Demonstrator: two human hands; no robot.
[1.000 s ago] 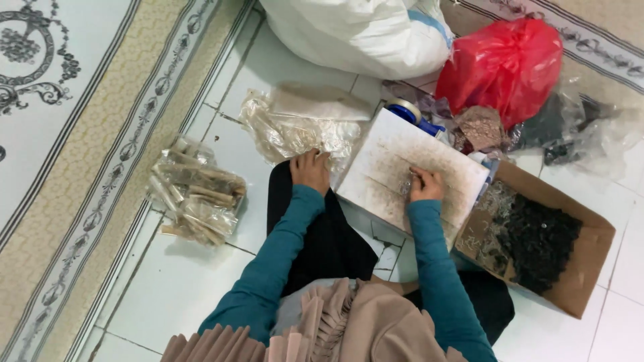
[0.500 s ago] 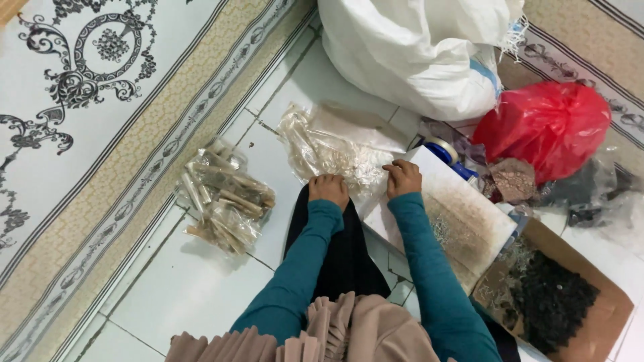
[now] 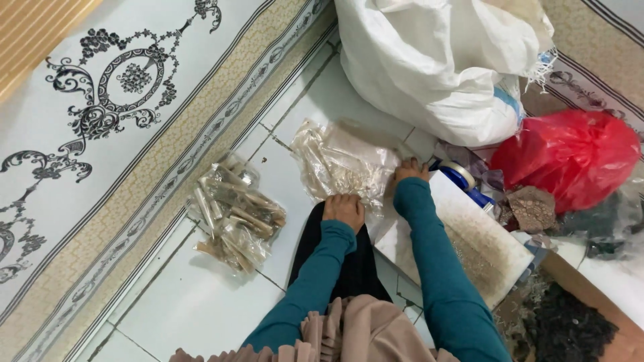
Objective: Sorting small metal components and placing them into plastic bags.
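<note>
Both hands rest on a crumpled pile of clear plastic bags (image 3: 342, 164) on the tiled floor. The left hand (image 3: 343, 209) presses its near edge, fingers curled, perhaps gripping film; I cannot tell. The right hand (image 3: 409, 171) lies at the pile's right edge, fingers down, just above a white board (image 3: 479, 245). Left of the left hand sits a bundle of filled packets (image 3: 235, 214).

Crinkly clear plastic bags (image 3: 342, 164) (glossy) lie on smooth white floor tiles (image 3: 201, 302).
</note>
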